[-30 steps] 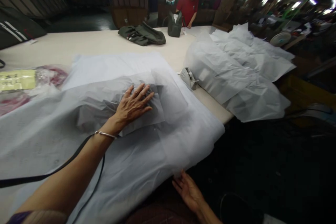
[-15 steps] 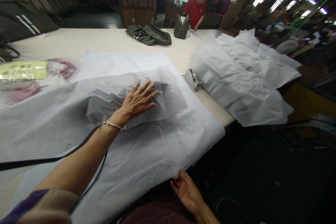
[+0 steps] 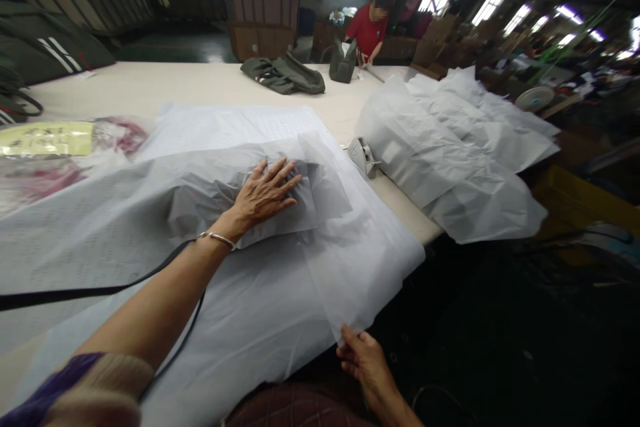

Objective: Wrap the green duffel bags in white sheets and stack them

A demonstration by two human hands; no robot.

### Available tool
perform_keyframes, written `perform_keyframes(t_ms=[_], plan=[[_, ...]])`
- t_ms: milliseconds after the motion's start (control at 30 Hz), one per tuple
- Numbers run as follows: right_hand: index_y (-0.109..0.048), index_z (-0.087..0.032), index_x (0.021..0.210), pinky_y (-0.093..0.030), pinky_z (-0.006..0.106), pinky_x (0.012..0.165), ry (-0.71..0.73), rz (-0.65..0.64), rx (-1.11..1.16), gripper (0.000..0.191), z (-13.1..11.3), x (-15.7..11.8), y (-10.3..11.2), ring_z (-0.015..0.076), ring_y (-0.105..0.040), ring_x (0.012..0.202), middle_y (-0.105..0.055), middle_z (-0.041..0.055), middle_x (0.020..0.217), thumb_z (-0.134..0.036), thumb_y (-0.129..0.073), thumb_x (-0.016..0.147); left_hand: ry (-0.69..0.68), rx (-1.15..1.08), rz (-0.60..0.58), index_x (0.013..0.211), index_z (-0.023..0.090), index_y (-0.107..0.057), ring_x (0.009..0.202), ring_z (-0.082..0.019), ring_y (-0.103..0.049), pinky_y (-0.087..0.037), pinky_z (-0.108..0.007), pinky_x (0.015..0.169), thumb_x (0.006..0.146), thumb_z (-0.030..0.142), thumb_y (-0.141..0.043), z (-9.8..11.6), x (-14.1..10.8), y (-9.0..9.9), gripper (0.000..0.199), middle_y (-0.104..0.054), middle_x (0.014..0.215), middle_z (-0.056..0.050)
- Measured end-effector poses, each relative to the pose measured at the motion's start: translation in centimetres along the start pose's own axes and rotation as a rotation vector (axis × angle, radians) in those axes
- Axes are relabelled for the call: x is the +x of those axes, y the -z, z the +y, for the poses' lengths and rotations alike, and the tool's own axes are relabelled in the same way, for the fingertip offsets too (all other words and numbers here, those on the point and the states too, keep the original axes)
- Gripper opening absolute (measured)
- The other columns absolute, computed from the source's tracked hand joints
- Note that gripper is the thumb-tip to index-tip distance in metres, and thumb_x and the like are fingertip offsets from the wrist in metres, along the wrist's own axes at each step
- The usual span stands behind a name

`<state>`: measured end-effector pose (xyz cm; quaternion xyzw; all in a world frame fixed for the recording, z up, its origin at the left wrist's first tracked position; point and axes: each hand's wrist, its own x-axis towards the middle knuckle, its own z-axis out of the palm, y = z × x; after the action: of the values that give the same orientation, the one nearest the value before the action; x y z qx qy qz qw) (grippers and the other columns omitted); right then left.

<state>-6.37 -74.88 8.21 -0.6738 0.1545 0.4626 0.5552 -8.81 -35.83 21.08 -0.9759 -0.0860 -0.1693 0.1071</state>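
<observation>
My left hand (image 3: 267, 193) lies flat with fingers spread, pressing on a frosted plastic bag (image 3: 200, 167). Something dark and bulky shows dimly inside the bag; its kind is hidden by the cloudy plastic. Beneath it spreads a pile of whitish plastic bags (image 3: 250, 300) reaching the table's front edge. Down at that edge my right hand (image 3: 363, 353) pinches the corner of a thin plastic sheet (image 3: 345, 280) between thumb and fingers. A black strap (image 3: 85, 293) runs across the plastic beside my left forearm.
A tape dispenser (image 3: 363, 157) stands right of the pile, beside a heap of filled plastic bags (image 3: 440, 147) overhanging the table (image 3: 145, 83). Dark green bags (image 3: 285, 73) lie at the back. Left is a plastic package with a yellow label (image 3: 45, 138). A person in red (image 3: 367, 30) works across the table.
My right hand has moved slightly right, and the pinched plastic corner is now drawn out more visibly. My left hand stays on the bag. The view has tilted a little.
</observation>
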Motion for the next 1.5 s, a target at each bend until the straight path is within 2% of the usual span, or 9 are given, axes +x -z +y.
perform_keyframes(t_ms=[167,333,600,733,900,1033,1267,1367,1500], plan=[[-0.065,-0.015,0.073,-0.042,0.022,0.048,0.087,0.051,-0.084,0.060,-0.1,-0.3,-0.1,0.0123,-0.058,0.058,-0.061,-0.0022,0.057,-0.066,-0.085,0.048,-0.004,-0.012,-0.010,0.145,0.025,-0.043,0.147,-0.030,-0.022,-0.020,-0.056,0.118,0.095,0.045,-0.054,0.0,0.0,0.2,0.055,-0.029,0.159,-0.011],[-0.067,-0.019,0.096,-0.055,0.034,0.081,0.169,-0.114,0.296,0.051,-0.4,-1.6,-1.2,0.0227,-0.065,0.099,-0.073,0.0049,0.104,-0.047,-0.088,0.060,0.004,-0.016,-0.016,0.145,0.026,-0.044,0.147,-0.029,-0.024,-0.021,-0.056,0.118,0.095,0.045,-0.053,0.0,0.1,0.3,0.054,-0.031,0.158,-0.011],[-0.064,-0.024,0.097,-0.057,0.033,0.071,-0.148,-0.151,0.661,0.044,-1.6,-1.6,-2.2,0.0175,-0.069,0.081,-0.076,-0.0017,0.094,-0.033,-0.089,0.062,-0.001,-0.048,0.010,0.146,0.025,-0.043,0.147,-0.030,-0.023,-0.020,-0.056,0.118,0.095,0.046,-0.052,0.0,0.0,0.2,0.055,-0.031,0.158,-0.011],[-0.063,-0.023,0.085,-0.051,0.026,0.056,-0.127,-0.091,0.581,0.039,-1.7,-1.7,-2.3,0.0114,-0.063,0.059,-0.071,-0.0069,0.070,-0.028,-0.091,0.059,0.005,-0.072,0.032,0.145,0.027,-0.043,0.147,-0.029,-0.024,-0.020,-0.056,0.118,0.094,0.046,-0.055,0.0,0.0,0.1,0.056,-0.033,0.157,-0.010],[-0.064,-0.022,0.099,-0.055,0.030,0.063,-0.021,-0.130,0.488,0.049,-2.2,-1.8,-2.8,0.0174,-0.068,0.078,-0.075,-0.0012,0.093,-0.033,-0.091,0.059,0.000,-0.064,0.044,0.144,0.025,-0.045,0.146,-0.030,-0.027,-0.021,-0.056,0.118,0.093,0.046,-0.057,0.0,-0.1,0.1,0.057,-0.035,0.156,-0.011],[-0.065,-0.017,0.094,-0.054,0.030,0.057,-0.104,-0.140,0.358,0.047,-2.8,-1.7,-3.2,0.0181,-0.067,0.070,-0.075,0.0022,0.082,-0.037,-0.090,0.059,-0.002,-0.056,0.052,0.144,0.024,-0.046,0.146,-0.030,-0.025,-0.020,-0.055,0.119,0.093,0.046,-0.056,0.0,0.0,0.1,0.056,-0.034,0.156,-0.011],[-0.070,-0.020,0.088,-0.058,0.038,0.070,0.064,-0.153,0.261,0.053,-3.8,-1.0,-3.4,0.0241,-0.067,0.084,-0.075,0.0037,0.089,-0.044,-0.094,0.047,0.005,-0.053,0.019,0.144,0.025,-0.045,0.147,-0.030,-0.024,-0.020,-0.057,0.118,0.090,0.053,-0.058,0.0,-0.4,0.2,0.062,-0.031,0.157,-0.011],[-0.069,-0.021,0.081,-0.057,0.038,0.063,0.147,-0.210,0.173,0.051,-5.9,-0.4,-4.1,0.0242,-0.066,0.074,-0.072,0.0024,0.075,-0.053,-0.091,0.047,0.012,-0.063,0.028,0.145,0.025,-0.043,0.147,-0.030,-0.022,-0.018,-0.058,0.119,0.086,0.056,-0.063,0.0,-0.5,0.0,0.070,-0.030,0.158,-0.011],[-0.069,-0.020,0.092,-0.056,0.035,0.068,0.348,-0.314,0.083,0.045,-11.1,-1.8,-6.4,0.0237,-0.066,0.084,-0.074,0.0046,0.093,-0.049,-0.086,0.062,0.017,-0.064,0.043,0.145,0.024,-0.042,0.147,-0.031,-0.022,-0.018,-0.059,0.118,0.083,0.055,-0.066,0.1,-0.7,-0.5,0.073,-0.029,0.159,-0.011]])
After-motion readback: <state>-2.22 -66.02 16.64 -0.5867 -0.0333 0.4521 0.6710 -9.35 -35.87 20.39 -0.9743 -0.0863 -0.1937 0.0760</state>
